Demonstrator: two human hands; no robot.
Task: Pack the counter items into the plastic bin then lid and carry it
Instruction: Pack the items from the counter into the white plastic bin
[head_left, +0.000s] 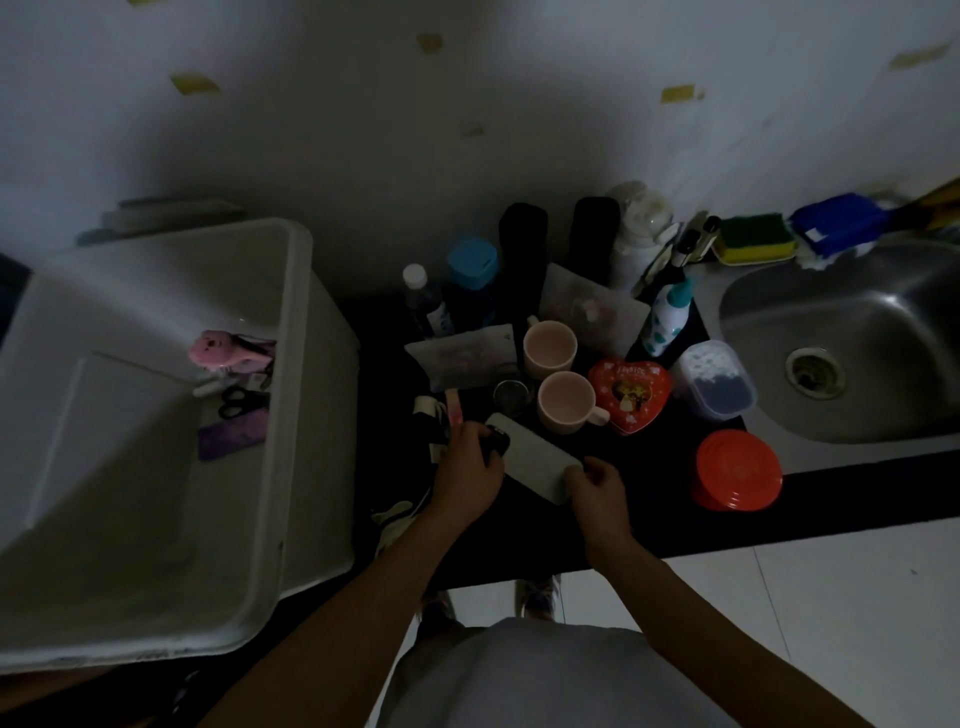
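Note:
A large white plastic bin (291, 415) stands at the left, holding a pink plush toy (213, 349), black scissors (236, 401) and a purple card (232, 432). On the dark counter lies a flat grey-white case (535, 457). My left hand (470, 467) grips its far left end together with a small black object (496, 441). My right hand (597, 488) pinches its near right corner. Two pink mugs (563, 402), a red heart-shaped tin (631, 395) and a red round lid (737, 470) sit beside it.
Bottles, dark tall containers, a clear lidded box (717, 382) and clear pouches (462, 356) crowd the back of the counter. A steel sink (857, 332) is at the right, with a sponge (756, 238) behind it. White floor tiles lie below the counter edge.

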